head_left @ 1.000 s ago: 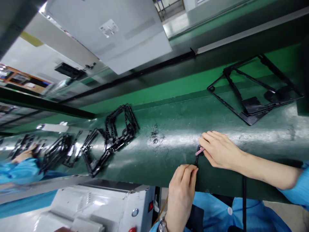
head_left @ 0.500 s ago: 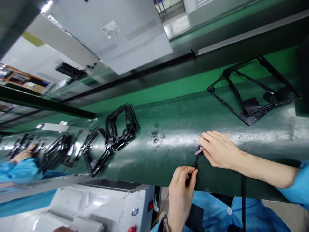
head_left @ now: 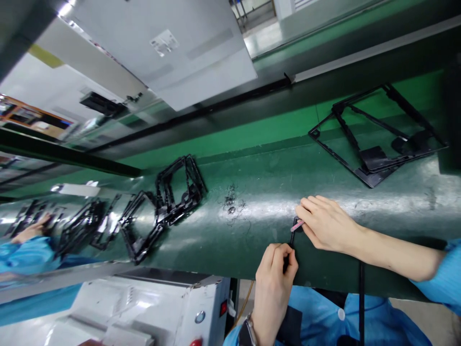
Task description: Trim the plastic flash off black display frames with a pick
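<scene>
My left hand [head_left: 275, 283] is closed in a pinch on the edge of a thin black plastic frame [head_left: 362, 300]. This frame lies at the near edge of the green bench, and one of its bars sticks out over my lap. My right hand [head_left: 326, 223] is closed around a slim pink tool [head_left: 297, 225]; its tip lies against the frame's bar just above my left fingertips. What kind of tool it is cannot be made out. My right palm hides part of the frame.
Black shavings [head_left: 232, 204] lie on the green bench [head_left: 266, 182]. Two stacked black frames [head_left: 370, 180] are at the right; more frames [head_left: 180, 218] lie at the left. A co-worker's hand [head_left: 30, 230] is at the far left. A white machine [head_left: 173, 307] stands by the bench.
My left hand has shifted slightly right and up along the bar, towards the pink tool. My right hand has hardly moved.
</scene>
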Action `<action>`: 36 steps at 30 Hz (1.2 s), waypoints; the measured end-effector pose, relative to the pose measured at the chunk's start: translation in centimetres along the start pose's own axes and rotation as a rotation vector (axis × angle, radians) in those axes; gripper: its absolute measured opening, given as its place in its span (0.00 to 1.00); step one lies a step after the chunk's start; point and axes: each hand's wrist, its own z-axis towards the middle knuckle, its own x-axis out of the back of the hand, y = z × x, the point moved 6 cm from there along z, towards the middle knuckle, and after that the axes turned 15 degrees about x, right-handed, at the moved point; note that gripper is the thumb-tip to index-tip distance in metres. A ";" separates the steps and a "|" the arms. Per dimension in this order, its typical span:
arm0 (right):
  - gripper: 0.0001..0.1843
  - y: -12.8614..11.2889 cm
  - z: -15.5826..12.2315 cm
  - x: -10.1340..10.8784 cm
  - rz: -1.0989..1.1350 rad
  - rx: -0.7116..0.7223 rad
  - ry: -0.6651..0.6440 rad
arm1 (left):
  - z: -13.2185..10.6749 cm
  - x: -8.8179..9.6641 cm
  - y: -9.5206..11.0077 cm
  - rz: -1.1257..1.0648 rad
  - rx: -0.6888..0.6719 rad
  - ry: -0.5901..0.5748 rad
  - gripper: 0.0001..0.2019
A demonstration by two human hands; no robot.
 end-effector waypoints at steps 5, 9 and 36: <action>0.07 0.0 0.0 -0.1 0.012 -0.003 0.000 | -0.1 0.4 -0.5 -0.096 0.033 0.017 0.05; 0.08 0.1 0.0 -0.1 0.014 -0.002 0.000 | 0.1 0.4 0.1 -0.052 0.032 0.035 0.06; 0.07 -0.1 0.1 -0.1 -0.009 0.005 -0.015 | 0.6 1.1 -1.3 -0.194 0.144 -0.124 0.07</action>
